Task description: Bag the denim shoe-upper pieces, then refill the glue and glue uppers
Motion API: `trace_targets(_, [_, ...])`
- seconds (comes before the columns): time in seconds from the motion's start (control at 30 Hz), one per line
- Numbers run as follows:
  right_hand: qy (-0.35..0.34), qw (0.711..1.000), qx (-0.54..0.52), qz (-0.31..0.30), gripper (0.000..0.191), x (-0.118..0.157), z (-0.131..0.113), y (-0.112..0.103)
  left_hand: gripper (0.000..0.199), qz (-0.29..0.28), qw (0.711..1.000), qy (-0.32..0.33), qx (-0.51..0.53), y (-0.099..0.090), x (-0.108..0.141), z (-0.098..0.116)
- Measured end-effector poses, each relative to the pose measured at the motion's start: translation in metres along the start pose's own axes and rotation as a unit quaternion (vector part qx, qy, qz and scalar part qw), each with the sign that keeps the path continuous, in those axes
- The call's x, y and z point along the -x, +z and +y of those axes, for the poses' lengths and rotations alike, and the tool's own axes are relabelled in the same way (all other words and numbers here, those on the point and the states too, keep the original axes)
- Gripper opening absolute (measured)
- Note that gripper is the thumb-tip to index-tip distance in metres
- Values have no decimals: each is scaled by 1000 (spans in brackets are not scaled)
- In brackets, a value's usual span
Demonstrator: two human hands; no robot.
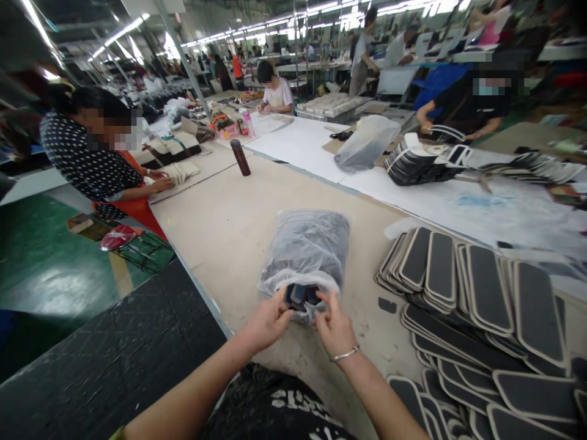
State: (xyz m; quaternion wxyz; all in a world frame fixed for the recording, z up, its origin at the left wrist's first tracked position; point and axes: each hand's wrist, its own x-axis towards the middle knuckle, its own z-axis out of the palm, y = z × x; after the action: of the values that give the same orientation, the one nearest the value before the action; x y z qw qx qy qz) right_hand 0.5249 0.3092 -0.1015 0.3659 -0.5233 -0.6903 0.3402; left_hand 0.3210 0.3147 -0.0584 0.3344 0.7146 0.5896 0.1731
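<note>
A clear plastic bag (306, 247) full of dark, flat pieces lies on the worktable before me. Its mouth faces me, and small dark pieces (298, 295) show in the opening. At the left edge of that mouth, my left hand (270, 318) pinches the plastic between thumb and fingers. On the opposite edge my right hand (334, 321), with a bracelet at the wrist, grips the plastic with curled fingers. Both hands are closed on the rim, holding the mouth apart. How the pieces are packed deeper inside is blurred by the plastic.
To the right lie stacks of dark panels with light borders (488, 287), beside a small dark scrap (387, 305). A brown bottle (240, 157) stands farther back. One person works at the left edge, another across the white table (312, 140), near a bundle of strips (413, 160).
</note>
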Motion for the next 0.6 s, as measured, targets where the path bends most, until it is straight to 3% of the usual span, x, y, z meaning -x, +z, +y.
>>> trace_targets(0.1, [-13,998,-2,61,51,-27,3,-20,68,79,996,33,39,37,-4,-5])
trace_targets(0.2, [-43,996,17,74,62,-43,11,-22,83,151,988,23,-20,52,-23,-9])
trace_targets(0.27, [-59,995,36,73,67,-48,18,-17,77,158,986,8,-45,51,-36,-10])
trace_targets(0.33, [-73,993,57,71,67,-51,25,-13,58,154,986,2,-60,46,-44,-11])
trace_targets(0.43, [-100,989,86,67,56,-53,27,-15,30,145,986,21,-74,36,-41,-16])
trace_targets(0.6, [-160,977,131,57,28,-44,12,-18,30,126,983,78,-105,19,-13,-24])
